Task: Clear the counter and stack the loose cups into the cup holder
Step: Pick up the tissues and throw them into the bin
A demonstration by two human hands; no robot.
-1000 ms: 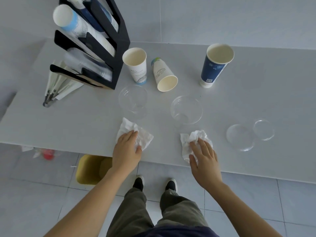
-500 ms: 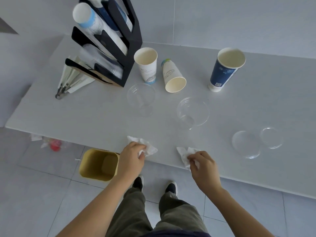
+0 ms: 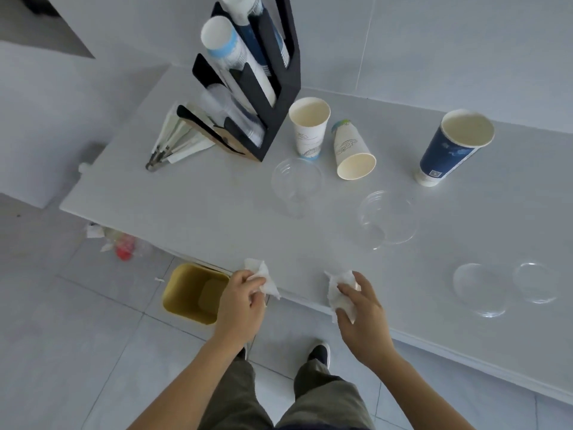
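White crumpled tissue (image 3: 263,279) in left hand (image 3: 241,308), another tissue (image 3: 341,293) in right hand (image 3: 361,318)

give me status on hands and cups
Left hand grips tissue. Right hand grips tissue. Five cups loose on counter. Nothing blocking.

- The counter (image 3: 192,212) has a wide bare stretch on its left half, between the near edge and the cup holder (image 3: 279,97).
- An upright white cup (image 3: 308,128) stands just beside the holder, with a tipped cup (image 3: 353,156) right next to it, so the gap there is narrow.
- Two clear cups (image 3: 296,184) (image 3: 387,218) sit in the middle, blocking a straight reach to the back.
- A tall blue cup (image 3: 449,147) stands apart at the back right, with bare surface round it.
- Two clear lids (image 3: 477,287) (image 3: 539,282) lie near the right front edge.
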